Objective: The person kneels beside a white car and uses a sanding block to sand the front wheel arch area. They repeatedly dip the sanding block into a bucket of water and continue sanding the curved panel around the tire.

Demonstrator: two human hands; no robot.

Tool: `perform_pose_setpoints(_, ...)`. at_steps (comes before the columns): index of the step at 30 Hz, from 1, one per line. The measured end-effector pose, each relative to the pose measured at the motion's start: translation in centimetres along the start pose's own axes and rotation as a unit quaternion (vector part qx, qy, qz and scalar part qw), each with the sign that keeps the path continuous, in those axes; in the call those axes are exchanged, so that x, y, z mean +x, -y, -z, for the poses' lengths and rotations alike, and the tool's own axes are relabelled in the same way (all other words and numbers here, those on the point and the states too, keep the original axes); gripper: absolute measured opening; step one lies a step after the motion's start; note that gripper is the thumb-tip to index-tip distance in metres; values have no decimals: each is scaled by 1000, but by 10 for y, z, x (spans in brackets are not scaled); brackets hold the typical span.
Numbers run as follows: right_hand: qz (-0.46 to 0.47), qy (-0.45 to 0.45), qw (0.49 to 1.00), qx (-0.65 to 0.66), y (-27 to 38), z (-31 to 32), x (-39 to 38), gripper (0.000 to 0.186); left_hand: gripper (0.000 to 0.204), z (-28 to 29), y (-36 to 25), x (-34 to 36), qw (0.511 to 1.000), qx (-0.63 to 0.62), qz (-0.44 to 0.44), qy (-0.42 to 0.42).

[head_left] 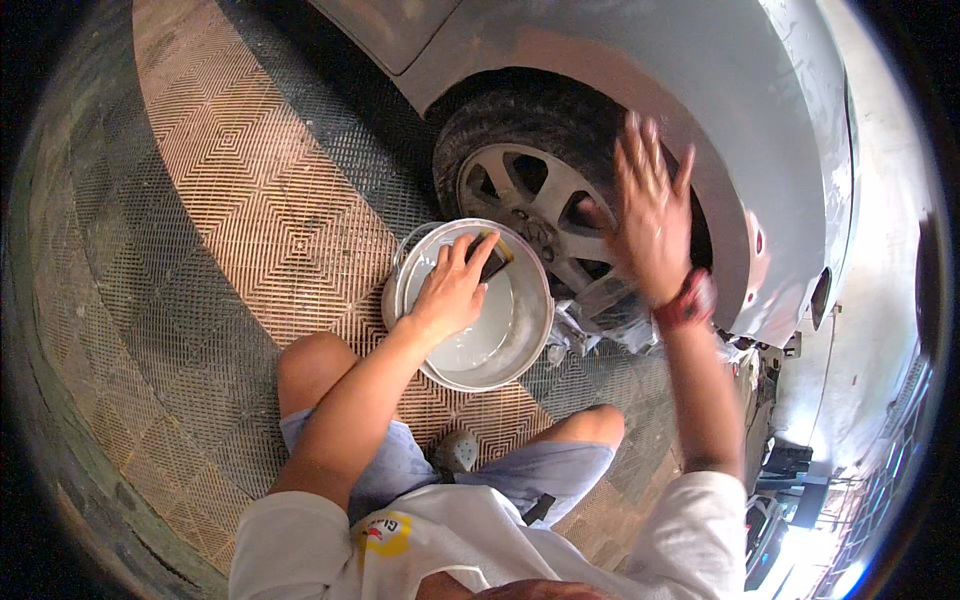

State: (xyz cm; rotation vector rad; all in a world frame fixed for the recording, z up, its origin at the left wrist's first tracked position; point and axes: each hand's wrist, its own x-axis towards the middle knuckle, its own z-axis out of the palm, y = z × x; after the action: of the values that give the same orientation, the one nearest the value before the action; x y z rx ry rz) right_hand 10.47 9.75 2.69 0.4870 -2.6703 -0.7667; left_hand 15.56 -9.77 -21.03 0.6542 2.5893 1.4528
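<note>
Over a pale bucket (540, 330) of cloudy water, my left hand (450, 290) grips a small dark block with a yellowish edge (493, 262), perhaps a sanding block. The block is at the bucket's far inner side, above or partly in the water; I cannot tell which. My right hand (655, 215), slightly smeared by motion, is raised in front of the car's wheel and wheel arch with its fingers spread and nothing in it. Whether it touches the grey fender (720, 130) cannot be made out. A red watch or band (690, 300) circles that wrist.
Close behind the bucket stands the car's wheel (520, 185) with a spoked rim. Crumpled plastic sheeting (590, 330) lies at the tyre's foot. Ridged floor tiles (290, 230) spread to the left. My bent knees flank the bucket's near side.
</note>
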Motion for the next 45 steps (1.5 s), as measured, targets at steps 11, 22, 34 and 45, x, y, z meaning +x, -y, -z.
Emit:
perform_pose_setpoints(11,-284,48,817,499,158,-85,-149,63,94,-1,-6,21,953,-277,42,-118)
perform_pose_setpoints(22,-145,141,824,530,32,-7,-120,40,30,-8,-32,6,950,48,-298,-81)
perform_pose_setpoints(34,-47,433,806,402,218,-299,-150,71,101,-1,-24,24,890,-427,70,-142)
perform_pose_setpoints(45,-167,245,708,641,63,-75,-42,41,91,7,9,23,882,-409,47,-230)
